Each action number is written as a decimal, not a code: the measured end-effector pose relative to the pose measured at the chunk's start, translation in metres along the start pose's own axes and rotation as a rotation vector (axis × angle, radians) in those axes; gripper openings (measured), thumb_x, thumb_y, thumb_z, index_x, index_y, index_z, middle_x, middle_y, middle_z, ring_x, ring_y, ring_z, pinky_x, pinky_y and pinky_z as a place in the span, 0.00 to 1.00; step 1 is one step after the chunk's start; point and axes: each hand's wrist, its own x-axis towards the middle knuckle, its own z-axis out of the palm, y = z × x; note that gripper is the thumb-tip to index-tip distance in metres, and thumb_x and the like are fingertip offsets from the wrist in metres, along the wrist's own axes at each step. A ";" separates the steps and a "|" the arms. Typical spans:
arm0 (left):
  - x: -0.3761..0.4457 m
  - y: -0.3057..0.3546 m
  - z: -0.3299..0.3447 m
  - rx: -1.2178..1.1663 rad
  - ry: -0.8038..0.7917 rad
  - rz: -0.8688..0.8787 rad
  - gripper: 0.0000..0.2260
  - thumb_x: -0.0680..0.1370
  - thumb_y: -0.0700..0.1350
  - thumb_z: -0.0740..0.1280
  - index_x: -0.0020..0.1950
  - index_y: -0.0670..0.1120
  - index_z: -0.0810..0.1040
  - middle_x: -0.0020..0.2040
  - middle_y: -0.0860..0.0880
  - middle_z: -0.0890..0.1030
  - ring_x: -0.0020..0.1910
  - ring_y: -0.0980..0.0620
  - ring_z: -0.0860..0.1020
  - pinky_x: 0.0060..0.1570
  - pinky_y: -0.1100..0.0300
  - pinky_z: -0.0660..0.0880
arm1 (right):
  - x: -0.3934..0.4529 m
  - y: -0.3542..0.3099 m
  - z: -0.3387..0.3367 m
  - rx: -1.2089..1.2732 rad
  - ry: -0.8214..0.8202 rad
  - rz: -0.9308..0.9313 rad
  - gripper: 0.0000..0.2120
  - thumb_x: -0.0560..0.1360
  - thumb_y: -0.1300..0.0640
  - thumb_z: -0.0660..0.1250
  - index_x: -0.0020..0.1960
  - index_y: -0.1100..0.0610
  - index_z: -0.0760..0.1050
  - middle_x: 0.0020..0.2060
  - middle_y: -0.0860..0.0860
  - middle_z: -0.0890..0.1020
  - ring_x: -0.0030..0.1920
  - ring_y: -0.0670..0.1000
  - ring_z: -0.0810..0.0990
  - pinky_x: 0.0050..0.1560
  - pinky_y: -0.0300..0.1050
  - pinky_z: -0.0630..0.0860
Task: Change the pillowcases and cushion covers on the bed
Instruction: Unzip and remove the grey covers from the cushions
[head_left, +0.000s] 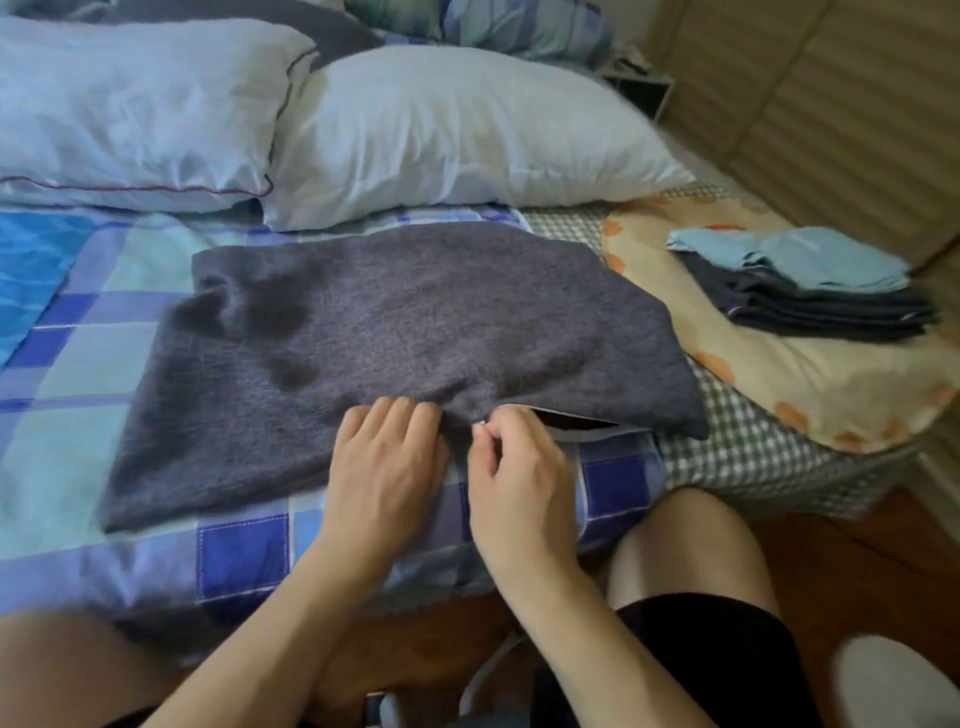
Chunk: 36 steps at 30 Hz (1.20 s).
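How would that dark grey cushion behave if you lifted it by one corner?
The grey cushion would probably sag; it lies flat and soft on the checked bedspread. Its fuzzy cover likely grips rather than slides. It seems light, and unlikely to roll.

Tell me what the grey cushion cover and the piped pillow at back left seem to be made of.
Grey cushion cover: looks like a fuzzy, matte knit or fleece, with a nubby nap and darker brushed patches. Piped pillow: apparently smooth satin-like cloth, going by its sheen and sharp wrinkles; the exact fibre cannot be told.
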 end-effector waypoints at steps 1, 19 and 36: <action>0.002 0.001 -0.002 -0.005 0.004 0.002 0.04 0.76 0.40 0.68 0.43 0.45 0.74 0.39 0.45 0.75 0.38 0.42 0.73 0.41 0.47 0.68 | 0.000 0.003 0.000 -0.014 -0.003 -0.001 0.09 0.80 0.55 0.64 0.41 0.55 0.71 0.37 0.50 0.76 0.37 0.53 0.77 0.35 0.48 0.72; -0.008 0.007 -0.008 0.027 -0.154 0.017 0.05 0.69 0.41 0.65 0.44 0.45 0.73 0.42 0.46 0.72 0.42 0.40 0.72 0.40 0.46 0.68 | 0.051 0.162 -0.077 -0.218 0.087 0.476 0.04 0.80 0.61 0.64 0.48 0.62 0.74 0.54 0.58 0.73 0.54 0.61 0.75 0.53 0.48 0.68; -0.052 -0.106 -0.083 0.236 -0.493 -0.931 0.30 0.75 0.43 0.65 0.76 0.60 0.66 0.77 0.38 0.61 0.72 0.32 0.63 0.69 0.38 0.64 | 0.165 0.035 -0.069 0.695 0.234 0.537 0.06 0.72 0.63 0.64 0.47 0.60 0.77 0.46 0.56 0.80 0.48 0.57 0.82 0.45 0.46 0.76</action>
